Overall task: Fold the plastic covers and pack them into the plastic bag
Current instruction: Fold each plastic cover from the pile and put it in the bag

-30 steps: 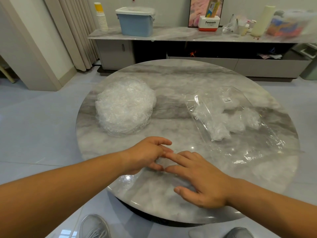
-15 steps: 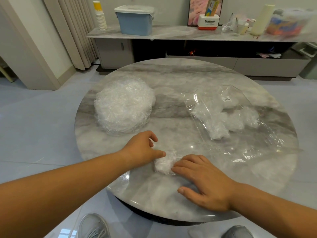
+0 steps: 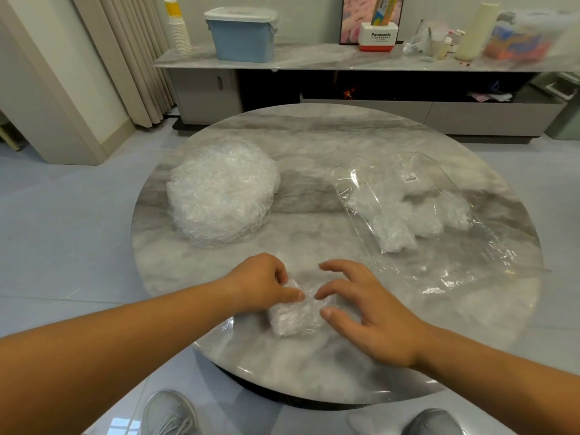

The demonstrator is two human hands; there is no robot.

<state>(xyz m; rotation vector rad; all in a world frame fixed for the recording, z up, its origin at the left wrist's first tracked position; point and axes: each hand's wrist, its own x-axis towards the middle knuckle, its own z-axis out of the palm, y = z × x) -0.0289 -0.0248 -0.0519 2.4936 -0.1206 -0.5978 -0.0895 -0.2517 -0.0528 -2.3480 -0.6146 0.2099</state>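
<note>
A small folded plastic cover [image 3: 293, 320] lies crumpled on the round marble table [image 3: 314, 142] near its front edge. My left hand [image 3: 262, 284] grips the cover's left end, fingers curled over it and thumb laid on top. My right hand [image 3: 372, 312] hovers at its right end with fingers spread and arched; the index tip and thumb touch the plastic. A round pile of unfolded clear covers [image 3: 222, 189] sits at the left of the table. The clear plastic bag [image 3: 455, 265] lies flat at the right, holding a few folded covers [image 3: 394, 233].
Behind the table runs a low marble sideboard [image 3: 314, 59] with a blue lidded tub [image 3: 243, 34], stacked paper cups [image 3: 179, 28] and assorted boxes. Curtains hang at the far left. My grey shoes [image 3: 169, 414] show below the table edge.
The cover has gone from flat under my hands to a small bundle. My left hand now grips its end, and my right hand has lifted from pressing flat to arched fingers.
</note>
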